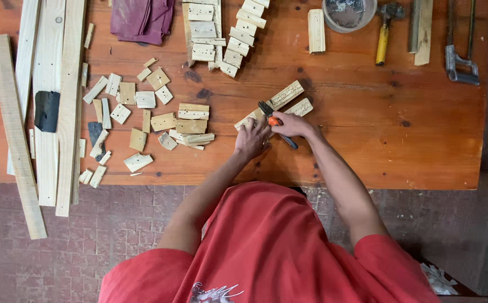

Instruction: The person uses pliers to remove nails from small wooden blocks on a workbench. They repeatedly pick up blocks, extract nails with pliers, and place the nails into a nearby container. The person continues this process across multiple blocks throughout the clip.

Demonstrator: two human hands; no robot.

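On the brown wooden table (367,129) lies a pale wooden strip (280,98) studded with small nail holes, angled up to the right. My left hand (252,139) presses down on its near end. My right hand (291,124) grips pliers (273,119) with orange and dark handles, their jaws resting on the strip's middle. A second short strip (301,106) lies just right of the first, beside my right hand.
Several small wood offcuts (143,118) are scattered to the left, with long planks (59,106) at the table's left edge. Stacked blocks (221,33), a purple cloth (142,19), a bowl of nails (348,12), a yellow-handled hammer (384,31) and a hacksaw (461,56) lie along the far side.
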